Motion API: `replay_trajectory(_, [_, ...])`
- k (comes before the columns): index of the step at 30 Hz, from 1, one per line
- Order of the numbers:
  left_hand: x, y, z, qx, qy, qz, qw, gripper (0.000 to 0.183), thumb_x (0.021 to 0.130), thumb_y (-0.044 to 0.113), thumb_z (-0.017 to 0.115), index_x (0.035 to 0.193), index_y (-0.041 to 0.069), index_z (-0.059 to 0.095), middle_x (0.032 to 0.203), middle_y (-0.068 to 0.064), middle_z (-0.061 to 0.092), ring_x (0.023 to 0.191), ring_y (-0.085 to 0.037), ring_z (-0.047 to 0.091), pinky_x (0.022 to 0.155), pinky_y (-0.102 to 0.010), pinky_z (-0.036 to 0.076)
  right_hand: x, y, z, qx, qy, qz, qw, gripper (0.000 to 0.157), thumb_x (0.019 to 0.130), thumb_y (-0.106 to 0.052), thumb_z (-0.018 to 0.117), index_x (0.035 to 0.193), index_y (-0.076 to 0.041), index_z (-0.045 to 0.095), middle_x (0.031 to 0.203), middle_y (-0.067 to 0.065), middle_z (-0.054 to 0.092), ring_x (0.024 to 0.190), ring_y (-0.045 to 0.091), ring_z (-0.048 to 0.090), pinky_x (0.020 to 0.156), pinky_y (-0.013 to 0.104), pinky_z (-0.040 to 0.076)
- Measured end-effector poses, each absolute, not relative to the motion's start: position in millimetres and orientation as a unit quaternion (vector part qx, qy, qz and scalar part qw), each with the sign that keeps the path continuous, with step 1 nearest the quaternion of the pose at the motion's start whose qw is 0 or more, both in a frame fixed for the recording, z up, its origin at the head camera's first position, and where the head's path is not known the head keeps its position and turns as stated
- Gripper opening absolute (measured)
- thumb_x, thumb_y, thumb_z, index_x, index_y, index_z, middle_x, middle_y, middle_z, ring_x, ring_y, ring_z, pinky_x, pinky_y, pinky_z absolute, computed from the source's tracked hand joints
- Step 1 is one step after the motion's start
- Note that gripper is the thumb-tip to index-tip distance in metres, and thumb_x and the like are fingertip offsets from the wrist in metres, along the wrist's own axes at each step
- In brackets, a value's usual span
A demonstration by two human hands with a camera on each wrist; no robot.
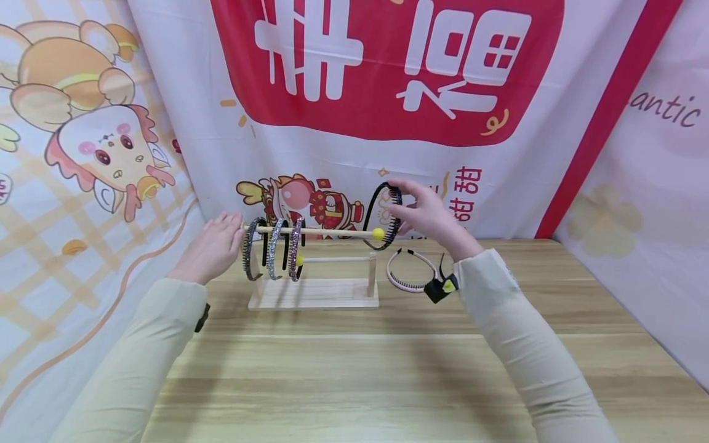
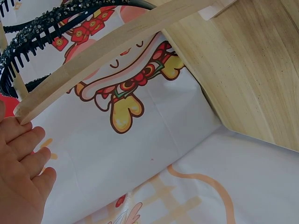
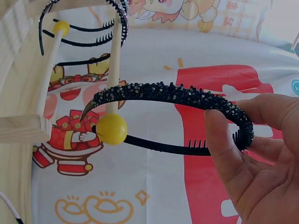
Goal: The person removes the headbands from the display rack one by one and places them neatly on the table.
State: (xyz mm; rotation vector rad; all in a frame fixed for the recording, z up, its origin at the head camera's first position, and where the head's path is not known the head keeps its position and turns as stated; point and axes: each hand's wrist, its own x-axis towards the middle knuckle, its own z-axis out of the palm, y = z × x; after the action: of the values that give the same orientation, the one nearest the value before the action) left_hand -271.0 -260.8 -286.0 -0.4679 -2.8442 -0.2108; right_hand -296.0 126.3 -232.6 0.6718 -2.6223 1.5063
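Rack: a wooden stand [image 1: 312, 293] on the table [image 1: 332, 375], with an upper rod [image 1: 338, 233] and a lower rod [image 1: 335, 259]; a yellow ball [image 1: 378, 234] caps the upper rod's right end, and another yellow ball [image 1: 300, 260] sits at the lower rod's left end.
Right hand: above the right end of the rack, the hand [image 1: 426, 212] pinches the black headband [image 3: 173, 93] between thumb and fingers.
Held headband: at the upper rod's right end, dark beads along its outside and comb teeth inside; it overlaps the yellow ball in the head view (whether it encircles the rod, I cannot tell).
Left hand: at the rack's left end, the hand [image 1: 213, 246] has its fingers straight and close together; the fingertips appear to touch the top of the left post [image 2: 88, 63].
Hung headbands: on the rack's upper rod, toward its left end, dark grey [image 1: 248, 252], silver [image 1: 272, 252] and pinkish [image 1: 295, 249], in that order from the left.
Loose headband: a pale headband [image 1: 410, 287] lies on the table just right of the rack, teeth inward.
Right wrist: a black device [image 1: 436, 290] with a yellow part shows beside the sleeve, right of the rack.
Backdrop: behind the rack, a white cloth [image 1: 332, 157] printed with a red panel and cartoon figures.
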Motion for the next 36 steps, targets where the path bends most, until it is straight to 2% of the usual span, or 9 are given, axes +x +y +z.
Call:
replay_trajectory(15, [-270, -260, -285, -0.159, -0.977, -0.074, 0.124, 0.050, 0.102, 0.021, 0.023, 0.137, -0.014, 0.024, 0.141, -0.032, 0.023, 0.131, -0.048, 0.015, 0.109, -0.053, 0.007, -301, 159, -230, 0.199, -0.838, 0.505, 0.054, 0.055, 0.090, -0.011, 0.060, 0.140, -0.011, 0.039, 0.126, 0.010, 0.046, 0.068, 0.023, 0.061, 0.059, 0.036, 0.056])
replay_trajectory(22, [-269, -260, -285, -0.158, -0.977, -0.075, 0.123, 0.051, 0.102, 0.022, 0.022, 0.138, -0.014, 0.023, 0.142, -0.032, 0.022, 0.131, -0.047, 0.014, 0.109, -0.052, 0.007, -303, 178, -231, 0.167, -0.846, 0.502, 0.064, 0.056, 0.089, -0.017, 0.062, 0.141, -0.016, 0.039, 0.129, 0.007, 0.044, 0.066, 0.032, 0.060, 0.063, 0.039, 0.056])
replay_trajectory(28, [-270, -261, -286, -0.158, -0.977, -0.076, 0.125, 0.050, 0.102, 0.021, 0.023, 0.137, -0.014, 0.024, 0.142, -0.032, 0.022, 0.131, -0.047, 0.014, 0.109, -0.052, 0.007, -305, 195, -233, 0.164, -0.845, 0.505, 0.064, 0.057, 0.090, -0.018, 0.061, 0.142, -0.014, 0.037, 0.133, 0.011, 0.041, 0.077, 0.026, 0.061, 0.064, 0.035, 0.056])
replay_trajectory(36, [-270, -261, -286, -0.155, -0.977, -0.080, 0.120, 0.050, 0.102, 0.021, 0.024, 0.138, -0.014, 0.023, 0.142, -0.031, 0.021, 0.132, -0.047, 0.013, 0.109, -0.051, 0.006, -309, 216, -237, 0.140, -0.846, 0.509, 0.077, 0.057, 0.091, -0.017, 0.060, 0.142, -0.013, 0.036, 0.134, 0.015, 0.038, 0.071, 0.020, 0.062, 0.066, 0.038, 0.056])
